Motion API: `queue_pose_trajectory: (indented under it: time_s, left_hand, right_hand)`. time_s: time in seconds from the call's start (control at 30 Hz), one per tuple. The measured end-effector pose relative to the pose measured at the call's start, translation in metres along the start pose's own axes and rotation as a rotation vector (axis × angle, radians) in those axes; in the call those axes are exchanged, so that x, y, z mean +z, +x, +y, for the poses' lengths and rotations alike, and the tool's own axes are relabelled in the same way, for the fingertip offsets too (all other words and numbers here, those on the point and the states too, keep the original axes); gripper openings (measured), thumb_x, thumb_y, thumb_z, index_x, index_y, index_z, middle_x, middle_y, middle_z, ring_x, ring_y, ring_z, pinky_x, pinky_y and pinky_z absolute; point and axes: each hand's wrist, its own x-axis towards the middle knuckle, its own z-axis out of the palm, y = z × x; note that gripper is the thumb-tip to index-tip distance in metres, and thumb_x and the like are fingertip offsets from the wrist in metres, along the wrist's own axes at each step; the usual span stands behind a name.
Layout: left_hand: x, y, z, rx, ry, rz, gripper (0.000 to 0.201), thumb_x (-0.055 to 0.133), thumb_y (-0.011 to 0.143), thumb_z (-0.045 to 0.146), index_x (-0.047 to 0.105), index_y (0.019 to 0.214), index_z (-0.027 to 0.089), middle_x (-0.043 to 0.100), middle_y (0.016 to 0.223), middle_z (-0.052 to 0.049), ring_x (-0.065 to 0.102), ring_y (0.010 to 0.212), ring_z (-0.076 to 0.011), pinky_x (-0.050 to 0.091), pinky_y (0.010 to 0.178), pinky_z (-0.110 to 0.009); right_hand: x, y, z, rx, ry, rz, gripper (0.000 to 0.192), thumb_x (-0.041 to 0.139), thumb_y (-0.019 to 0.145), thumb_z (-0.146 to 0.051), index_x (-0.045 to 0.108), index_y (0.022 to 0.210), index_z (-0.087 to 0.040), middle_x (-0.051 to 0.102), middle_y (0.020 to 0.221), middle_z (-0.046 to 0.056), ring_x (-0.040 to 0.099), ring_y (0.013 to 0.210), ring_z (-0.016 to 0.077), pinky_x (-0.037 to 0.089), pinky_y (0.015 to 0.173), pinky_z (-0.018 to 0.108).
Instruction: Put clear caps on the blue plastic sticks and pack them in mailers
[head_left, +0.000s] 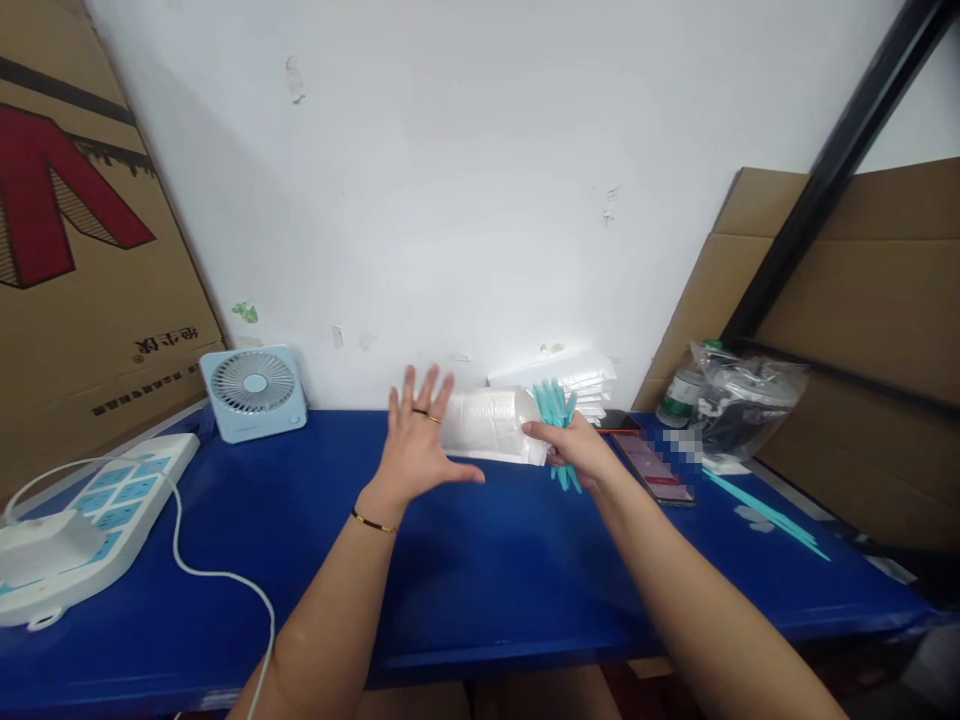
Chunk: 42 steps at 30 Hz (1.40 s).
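My right hand (574,445) is closed around a bunch of thin teal plastic strips (553,402) and the right end of a whitish, translucent plastic bag (484,425). The thumb presses on the bag's right end. My left hand (420,435) is held up beside the bag's left end, fingers spread and thumb pointing right. Nothing is gripped in it; whether it touches the bag I cannot tell. Behind my right hand, a stack of similar white bags (581,375) lies against the wall.
A light blue fan (255,392) and a white power strip (120,515) with a cable are on the left. To the right are a phone (656,470), loose teal strips (772,515), a bottle (681,397) and a clear bag (750,405). Cardboard (97,280) flanks the blue table (480,580).
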Motion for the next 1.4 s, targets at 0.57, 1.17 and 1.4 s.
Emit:
queue_pose_trajectory:
  time_s: [0.57, 1.17, 1.4]
  left_hand:
    - [0.015, -0.002, 0.036, -0.086, -0.473, -0.201, 0.067, 0.066, 0.062, 0.021, 0.047, 0.126, 0.026, 0.06, 0.112, -0.006, 0.058, 0.096, -0.0265, 0.045, 0.079, -0.033]
    - [0.039, -0.01, 0.043, -0.238, -0.916, -0.142, 0.057, 0.07, 0.065, 0.028, 0.045, 0.116, 0.019, 0.06, 0.105, -0.007, 0.058, 0.092, -0.0224, 0.046, 0.082, -0.033]
    - [0.033, -0.013, 0.03, -0.277, -1.304, -0.439, 0.068, 0.073, 0.062, 0.043, 0.048, 0.12, 0.018, 0.061, 0.106, -0.009, 0.057, 0.093, -0.0255, 0.046, 0.079, -0.035]
  right_hand:
    - [-0.016, -0.02, -0.09, -0.365, 0.589, 0.077, 0.029, 0.066, 0.075, -0.044, 0.048, 0.07, -0.021, 0.044, 0.052, -0.008, 0.055, 0.052, 0.0087, 0.05, 0.063, 0.025]
    - [0.033, -0.008, -0.079, -0.395, -0.061, -0.142, 0.038, 0.075, 0.063, -0.04, 0.062, 0.093, -0.02, 0.063, 0.101, 0.004, 0.06, 0.086, 0.0176, 0.048, 0.073, 0.03]
    - [0.001, -0.002, -0.098, -0.542, -0.228, -0.575, 0.051, 0.079, 0.054, -0.043, 0.067, 0.099, -0.022, 0.062, 0.109, 0.005, 0.058, 0.097, 0.0218, 0.049, 0.079, 0.034]
